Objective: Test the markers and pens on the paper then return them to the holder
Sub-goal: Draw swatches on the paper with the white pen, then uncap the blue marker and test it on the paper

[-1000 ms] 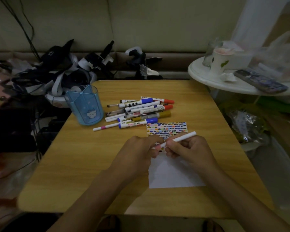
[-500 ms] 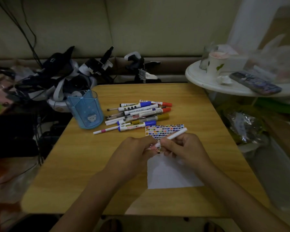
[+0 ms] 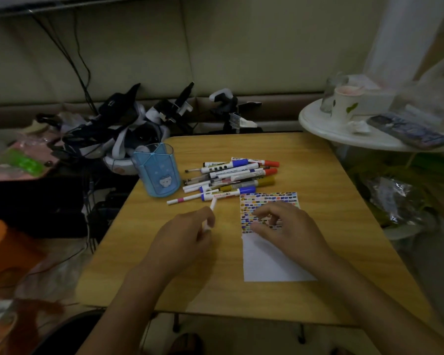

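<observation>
on the table [image 3: 331,175], left hand [image 3: 182,242] pinches one white pen [image 3: 211,207]; right hand [image 3: 290,229] relaxed, holding nothing.

On the bench [image 3: 318,170], the holder [image 3: 157,172] stands at the far left, the heap of markers and pens [image 3: 231,176] just to its right. In front of the heap lies the paper [image 3: 269,262], under the right hand [image 3: 286,228]. Left of the paper, the left hand [image 3: 182,239] holds a pen [image 3: 211,208] above the bench. A round side table [image 3: 344,133] sits off to the far right.

Wooden table [image 3: 318,175] bears holder [image 3: 156,172], pens [image 3: 231,176], paper [image 3: 269,262].
</observation>
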Available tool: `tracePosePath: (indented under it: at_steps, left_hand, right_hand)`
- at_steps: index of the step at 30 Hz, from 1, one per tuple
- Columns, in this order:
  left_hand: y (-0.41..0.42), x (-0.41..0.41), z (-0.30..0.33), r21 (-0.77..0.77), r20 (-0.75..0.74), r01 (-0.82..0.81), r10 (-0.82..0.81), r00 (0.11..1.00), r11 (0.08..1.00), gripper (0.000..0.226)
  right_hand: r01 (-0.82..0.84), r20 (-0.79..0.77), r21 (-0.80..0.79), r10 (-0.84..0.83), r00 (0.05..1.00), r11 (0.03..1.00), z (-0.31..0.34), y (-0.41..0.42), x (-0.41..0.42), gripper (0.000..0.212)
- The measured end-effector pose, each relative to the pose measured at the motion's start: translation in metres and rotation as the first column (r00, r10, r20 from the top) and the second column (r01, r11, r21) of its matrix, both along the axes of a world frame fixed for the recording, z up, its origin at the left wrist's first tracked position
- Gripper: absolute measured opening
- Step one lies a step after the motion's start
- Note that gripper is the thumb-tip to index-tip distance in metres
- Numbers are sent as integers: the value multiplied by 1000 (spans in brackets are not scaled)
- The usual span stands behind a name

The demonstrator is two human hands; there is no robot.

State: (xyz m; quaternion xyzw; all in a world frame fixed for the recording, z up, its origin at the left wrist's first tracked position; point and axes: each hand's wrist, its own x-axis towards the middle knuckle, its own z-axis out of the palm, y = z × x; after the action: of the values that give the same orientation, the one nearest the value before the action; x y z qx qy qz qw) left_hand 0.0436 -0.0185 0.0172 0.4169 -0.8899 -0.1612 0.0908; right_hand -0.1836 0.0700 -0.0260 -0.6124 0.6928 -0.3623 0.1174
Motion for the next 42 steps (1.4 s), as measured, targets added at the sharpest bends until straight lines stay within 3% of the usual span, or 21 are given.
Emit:
tracePosePath:
  at_steps: [6, 20, 29, 32, 37, 42]
  left_hand:
    - [-10, 24, 0, -11, 116, -118, 118, 986, 993, 6]
    - [-30, 22, -8, -22, 208, -126, 127, 970, 992, 29]
    - [-42, 17, -10, -88, 108, -171, 180, 978, 981, 36]
    - [-47, 7, -10, -172, 53, -138, 149, 987, 975, 45]
    - [-57, -14, -13, -263, 13, -91, 98, 995, 961, 50]
    - [-65, -28, -14, -270, 27, -46, 56, 998, 962, 45]
  right_hand:
    - [-46, -196, -9, 43, 980, 999, -9, 2, 3, 32]
    - [-28, -209, -16, 24, 978, 999, -13, 0, 2, 20]
    - [-12, -202, -21, 8, 979, 1000, -14, -2, -3, 19]
    - [3, -219, -11, -5, 976, 1000, -16, -1, -4, 26]
    - [1, -298, 119, 35, 954, 993, -17, 2, -8, 64]
    - [-12, -318, 172, 67, 946, 985, -20, 4, -12, 75]
